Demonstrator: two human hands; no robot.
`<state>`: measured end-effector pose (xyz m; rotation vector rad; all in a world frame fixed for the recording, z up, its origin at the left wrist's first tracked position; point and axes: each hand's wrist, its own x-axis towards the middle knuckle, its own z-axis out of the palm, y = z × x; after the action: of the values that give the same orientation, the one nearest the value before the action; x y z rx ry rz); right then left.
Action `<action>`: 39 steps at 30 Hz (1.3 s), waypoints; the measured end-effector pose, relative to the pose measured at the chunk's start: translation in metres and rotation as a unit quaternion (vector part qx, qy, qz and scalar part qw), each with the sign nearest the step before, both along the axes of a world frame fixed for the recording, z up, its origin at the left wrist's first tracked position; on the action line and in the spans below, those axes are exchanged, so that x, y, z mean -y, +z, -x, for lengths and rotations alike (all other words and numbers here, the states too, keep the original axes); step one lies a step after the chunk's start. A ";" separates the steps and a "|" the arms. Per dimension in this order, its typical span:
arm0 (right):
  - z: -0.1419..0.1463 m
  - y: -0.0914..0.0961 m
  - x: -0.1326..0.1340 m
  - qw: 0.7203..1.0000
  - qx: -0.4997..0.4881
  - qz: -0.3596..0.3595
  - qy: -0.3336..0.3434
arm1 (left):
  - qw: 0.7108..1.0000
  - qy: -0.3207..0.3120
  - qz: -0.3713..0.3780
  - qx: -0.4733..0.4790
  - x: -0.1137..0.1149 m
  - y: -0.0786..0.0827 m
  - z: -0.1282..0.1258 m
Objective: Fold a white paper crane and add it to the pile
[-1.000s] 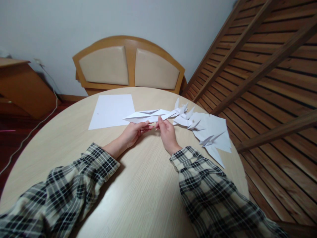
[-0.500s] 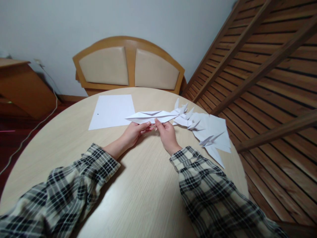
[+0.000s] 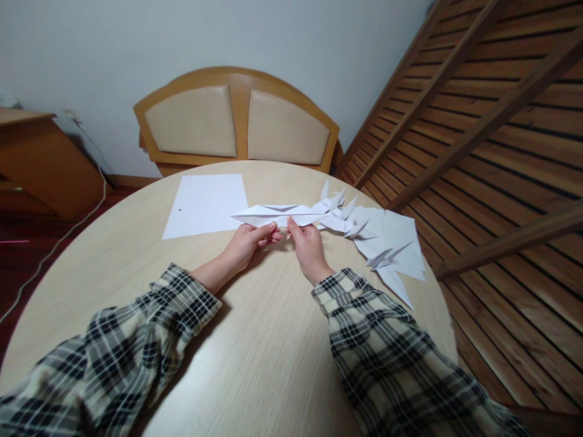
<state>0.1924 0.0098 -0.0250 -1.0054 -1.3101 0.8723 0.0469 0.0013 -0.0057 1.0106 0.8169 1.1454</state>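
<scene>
A long, narrow folded white paper piece (image 3: 277, 214) with pointed ends is held just above the round light-wood table (image 3: 255, 340). My left hand (image 3: 248, 243) pinches its lower edge near the middle, fingers closed on it. Just to the right, my right hand (image 3: 307, 244) grips the same edge, thumb and fingers closed on the paper. Both sleeves are plaid.
A flat white sheet (image 3: 206, 203) lies on the table behind my left hand. Several folded paper figures and sheets (image 3: 380, 240) are heaped at the table's right edge. A wooden chair (image 3: 237, 121) stands behind the table; a slatted wooden frame (image 3: 492, 121) leans at the right.
The folded piece has flattened and settled slightly lower and level between my hands. My right fingers shifted along its edge. My arms have stayed in place.
</scene>
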 end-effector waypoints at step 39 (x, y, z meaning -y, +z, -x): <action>-0.001 0.001 0.000 0.995 -0.092 0.035 0.021 | 0.987 0.008 -0.103 -0.119 0.003 -0.002 0.000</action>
<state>0.1939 0.0101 -0.0238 -0.9317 -1.1544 1.0250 0.0464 -0.0014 -0.0078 1.3341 0.9091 1.1523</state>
